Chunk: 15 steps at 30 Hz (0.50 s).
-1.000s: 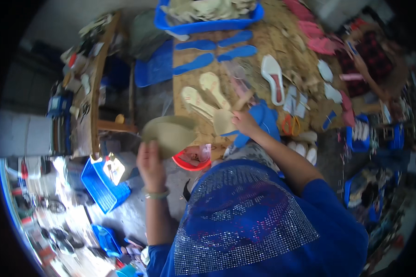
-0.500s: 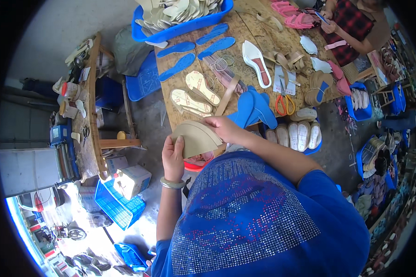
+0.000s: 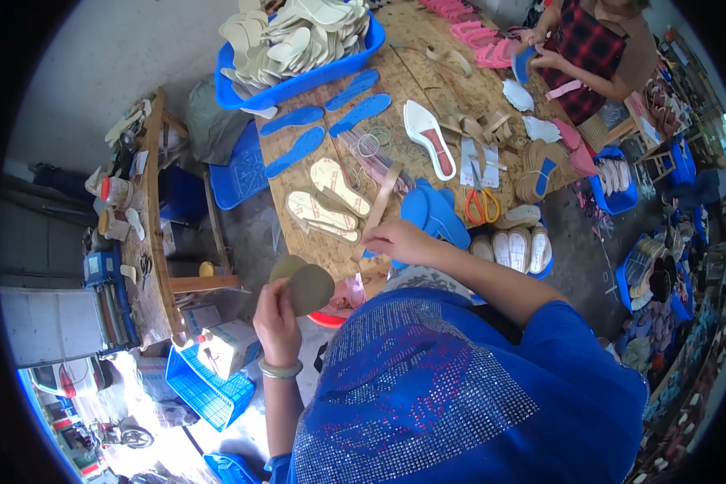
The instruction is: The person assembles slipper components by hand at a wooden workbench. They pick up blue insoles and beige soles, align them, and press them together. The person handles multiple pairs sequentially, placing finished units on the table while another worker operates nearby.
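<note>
My left hand (image 3: 278, 327) grips thin olive-tan sheet pieces (image 3: 310, 289) with rounded edges, over the floor left of the table's near edge. The pieces overlap like a small fan. My right hand (image 3: 399, 240) is apart from them, its fingers loosely bent above the table edge, beside the lower end of a tan strap (image 3: 385, 194). No object shows in it. Cream insoles (image 3: 340, 184) with red print lie beyond my hands. A stack of blue insoles (image 3: 436, 214) sits just past my right hand, partly behind it.
On the wooden table (image 3: 415, 77) are orange-handled scissors (image 3: 482, 206), a white shoe sole (image 3: 430, 141) and a blue tub (image 3: 298, 89) heaped with pale cut pieces. A red basin (image 3: 327, 320) sits below the near edge. Across the table, another person (image 3: 581, 64) holds a blue piece.
My right hand has let go of the tan sheet and moved off it. My left hand has drawn the pieces left and down, and they now fan apart. The view has shifted slightly.
</note>
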Tool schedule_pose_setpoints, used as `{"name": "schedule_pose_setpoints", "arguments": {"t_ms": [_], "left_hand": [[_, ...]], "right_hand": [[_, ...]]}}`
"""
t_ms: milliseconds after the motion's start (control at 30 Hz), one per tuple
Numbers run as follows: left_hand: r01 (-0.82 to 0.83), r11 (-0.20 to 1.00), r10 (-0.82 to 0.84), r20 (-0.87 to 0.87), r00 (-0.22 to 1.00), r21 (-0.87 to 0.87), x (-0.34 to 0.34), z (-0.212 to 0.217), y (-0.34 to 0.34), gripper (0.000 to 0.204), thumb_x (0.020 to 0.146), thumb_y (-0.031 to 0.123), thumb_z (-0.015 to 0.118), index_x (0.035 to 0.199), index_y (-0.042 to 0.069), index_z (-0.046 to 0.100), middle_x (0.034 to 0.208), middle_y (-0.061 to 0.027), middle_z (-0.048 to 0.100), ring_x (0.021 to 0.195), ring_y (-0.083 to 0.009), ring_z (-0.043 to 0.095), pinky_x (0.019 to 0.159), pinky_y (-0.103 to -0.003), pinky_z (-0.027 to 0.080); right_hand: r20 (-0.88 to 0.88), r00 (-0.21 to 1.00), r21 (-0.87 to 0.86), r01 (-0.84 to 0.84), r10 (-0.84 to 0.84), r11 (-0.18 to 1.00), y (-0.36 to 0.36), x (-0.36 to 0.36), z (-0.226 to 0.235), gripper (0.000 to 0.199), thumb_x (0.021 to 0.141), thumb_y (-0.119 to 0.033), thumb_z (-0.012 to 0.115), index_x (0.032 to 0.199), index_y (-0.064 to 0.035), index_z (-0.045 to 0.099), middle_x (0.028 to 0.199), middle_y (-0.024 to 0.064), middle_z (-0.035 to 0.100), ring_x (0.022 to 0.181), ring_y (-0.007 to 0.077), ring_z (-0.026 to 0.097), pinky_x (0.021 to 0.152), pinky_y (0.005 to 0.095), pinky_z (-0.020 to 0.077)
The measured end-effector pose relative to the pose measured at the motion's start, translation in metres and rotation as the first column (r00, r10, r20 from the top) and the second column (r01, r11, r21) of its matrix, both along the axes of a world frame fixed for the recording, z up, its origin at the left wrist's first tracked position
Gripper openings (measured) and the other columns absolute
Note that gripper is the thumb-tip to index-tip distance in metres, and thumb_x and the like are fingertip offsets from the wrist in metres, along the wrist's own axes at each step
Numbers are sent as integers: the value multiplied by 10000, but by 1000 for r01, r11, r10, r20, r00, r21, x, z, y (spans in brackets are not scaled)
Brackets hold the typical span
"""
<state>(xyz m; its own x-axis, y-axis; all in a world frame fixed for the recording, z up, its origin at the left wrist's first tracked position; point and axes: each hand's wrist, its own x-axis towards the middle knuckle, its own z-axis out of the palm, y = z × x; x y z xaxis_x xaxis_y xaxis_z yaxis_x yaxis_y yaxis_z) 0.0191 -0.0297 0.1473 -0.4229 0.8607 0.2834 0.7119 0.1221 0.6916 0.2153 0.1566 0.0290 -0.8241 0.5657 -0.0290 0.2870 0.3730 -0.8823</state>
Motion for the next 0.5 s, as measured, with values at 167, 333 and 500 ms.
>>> {"name": "schedule_pose_setpoints", "arguments": {"t_ms": [167, 333, 500], "left_hand": [[185, 983, -184, -52, 981, 1, 20, 0, 17, 182, 785, -51, 580, 942, 28, 628, 842, -134, 640, 712, -302, 628, 634, -333, 492], [243, 965, -235, -89, 968, 100, 23, 8, 27, 314, 693, -87, 595, 959, 64, 666, 837, -139, 655, 690, -274, 638, 594, -327, 492], [219, 974, -213, -85, 973, 63, 25, -4, 23, 330, 693, -89, 581, 974, 66, 660, 829, -135, 651, 687, -280, 635, 598, -334, 494]], "right_hand": [[-408, 907, -78, -147, 103, 986, -22, -32, 96, 432, 741, -155, 708, 1142, -68, 573, 963, 104, 651, 914, 206, 623, 792, 329, 473], [-248, 954, -302, -243, 170, 922, -25, -35, 84, 331, 775, -151, 698, 1069, -54, 580, 934, 45, 654, 877, 94, 577, 761, 278, 463], [-152, 967, -463, -252, 204, 850, -21, -28, 53, 244, 783, -133, 678, 997, -38, 612, 876, 41, 659, 830, 89, 588, 741, 270, 470]]}}
